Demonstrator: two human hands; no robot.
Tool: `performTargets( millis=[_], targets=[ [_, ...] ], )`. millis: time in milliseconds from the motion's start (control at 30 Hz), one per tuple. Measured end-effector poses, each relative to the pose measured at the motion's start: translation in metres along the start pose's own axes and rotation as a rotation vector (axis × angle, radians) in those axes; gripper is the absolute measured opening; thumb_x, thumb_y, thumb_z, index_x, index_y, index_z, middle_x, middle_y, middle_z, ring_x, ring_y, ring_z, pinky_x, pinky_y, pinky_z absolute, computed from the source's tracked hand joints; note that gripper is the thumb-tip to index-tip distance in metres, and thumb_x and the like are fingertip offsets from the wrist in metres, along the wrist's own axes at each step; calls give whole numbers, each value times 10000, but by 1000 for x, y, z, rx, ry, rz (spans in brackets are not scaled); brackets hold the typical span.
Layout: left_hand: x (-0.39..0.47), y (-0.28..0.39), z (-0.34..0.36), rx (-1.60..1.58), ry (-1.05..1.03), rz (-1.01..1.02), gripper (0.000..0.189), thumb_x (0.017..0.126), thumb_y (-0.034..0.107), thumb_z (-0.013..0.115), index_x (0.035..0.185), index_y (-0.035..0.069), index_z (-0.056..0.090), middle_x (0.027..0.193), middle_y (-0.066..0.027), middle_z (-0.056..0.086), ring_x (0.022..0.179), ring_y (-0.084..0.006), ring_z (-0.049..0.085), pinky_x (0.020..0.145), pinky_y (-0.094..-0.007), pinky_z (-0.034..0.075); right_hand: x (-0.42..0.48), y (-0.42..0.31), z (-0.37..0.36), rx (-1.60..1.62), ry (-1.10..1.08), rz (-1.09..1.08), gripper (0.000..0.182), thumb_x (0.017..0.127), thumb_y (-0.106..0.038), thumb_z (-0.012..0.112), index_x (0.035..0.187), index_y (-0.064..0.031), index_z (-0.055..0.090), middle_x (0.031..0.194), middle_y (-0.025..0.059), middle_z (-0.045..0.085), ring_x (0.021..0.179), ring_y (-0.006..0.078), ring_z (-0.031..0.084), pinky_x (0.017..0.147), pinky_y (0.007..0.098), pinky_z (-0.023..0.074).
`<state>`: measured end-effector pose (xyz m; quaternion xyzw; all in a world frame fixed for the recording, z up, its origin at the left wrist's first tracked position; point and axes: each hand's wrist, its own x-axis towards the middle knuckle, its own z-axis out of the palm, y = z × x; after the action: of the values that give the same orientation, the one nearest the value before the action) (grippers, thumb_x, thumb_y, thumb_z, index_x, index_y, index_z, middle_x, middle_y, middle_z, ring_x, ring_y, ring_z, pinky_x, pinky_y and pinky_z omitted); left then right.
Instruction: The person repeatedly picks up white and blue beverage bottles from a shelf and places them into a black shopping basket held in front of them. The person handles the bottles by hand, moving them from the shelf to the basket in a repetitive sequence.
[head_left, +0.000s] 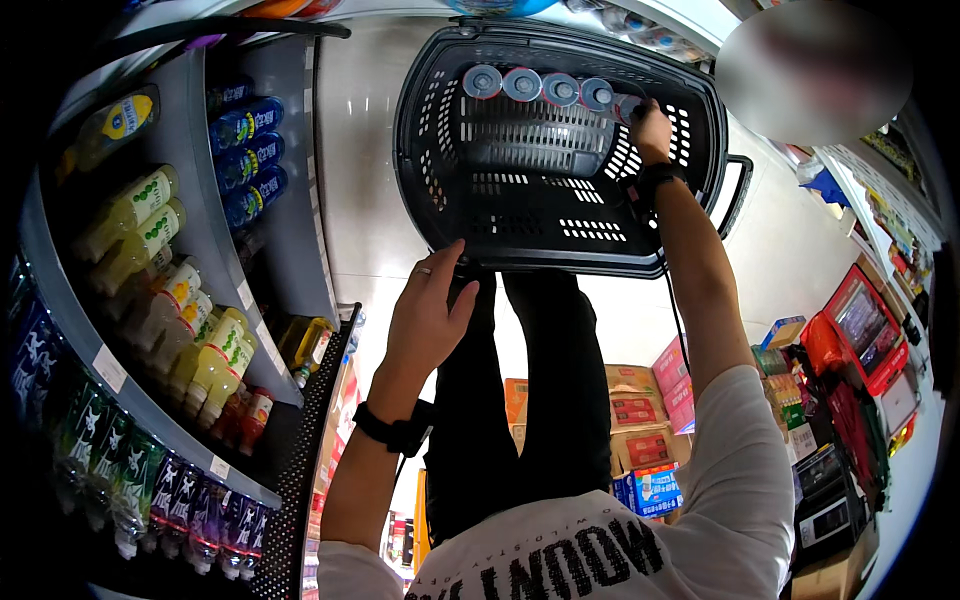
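A black plastic shopping basket (517, 259) with slotted walls lies in front of my legs. Along its far side, several clear round-ended containers (559, 89), bottles or cans with red edges, are lined up in a row. My right hand (651, 131) reaches into the basket and grips the container at the right end (625, 109), beside the fourth one. Part of that container is hidden by my fingers. Near the basket's near-left rim is my left hand (431, 311), holding nothing, its thumb apart from the fingers. Whether a fingertip touches the rim, I cannot tell.
Shelves (225, 187) on the left hold blue-labelled bottles (251, 161), yellow drink bottles (217, 356) and dark-labelled bottles (202, 517). Cardboard cartons (637, 412) stand behind my legs. Boxed goods (825, 480) crowd the right side. A blurred oval (814, 71) covers the upper right.
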<state>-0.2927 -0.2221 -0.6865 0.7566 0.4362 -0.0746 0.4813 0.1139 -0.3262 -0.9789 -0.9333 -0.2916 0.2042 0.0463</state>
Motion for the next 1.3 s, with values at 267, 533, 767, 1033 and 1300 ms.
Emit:
performTargets(
  millis=[267,533,767,1033,1300],
  targets=[
    [6,8,-2,19,-28,-4,470,893,187,647,1313,24,510,1211,-215,592,1099,-360,597,901,-395,514,-8,13,9,308,-21,244,303,759,-221,682,1023,-71,681,955,171,712,928,354,681,824,428,537],
    [12,7,-5,48,-37,-4,459,899,201,642,1311,43,518,1225,-209,585,1099,-358,593,911,-392,505,12,8,13,371,244,12,274,796,-216,681,1033,-79,690,928,181,708,890,369,680,810,431,534],
    [7,3,-1,50,-42,-20,451,904,203,636,1305,33,521,1215,-207,593,1093,-359,597,916,-392,502,-29,-16,10,363,306,-56,305,797,-138,698,1087,-73,627,943,197,650,926,387,616,820,453,499],
    [13,1,-7,21,-73,-77,424,922,162,620,1310,29,512,1253,-190,580,1160,-340,565,966,-401,463,-35,-23,-10,353,325,-230,261,835,-108,676,1082,-48,614,941,199,624,850,377,620,768,444,511],
    [19,-3,-3,76,-80,-48,439,903,189,631,1305,50,522,1238,-194,585,1087,-351,601,900,-389,511,-34,-10,19,302,237,-145,303,835,-95,674,1130,-115,610,1009,210,586,865,419,619,774,459,520]
  ],
)
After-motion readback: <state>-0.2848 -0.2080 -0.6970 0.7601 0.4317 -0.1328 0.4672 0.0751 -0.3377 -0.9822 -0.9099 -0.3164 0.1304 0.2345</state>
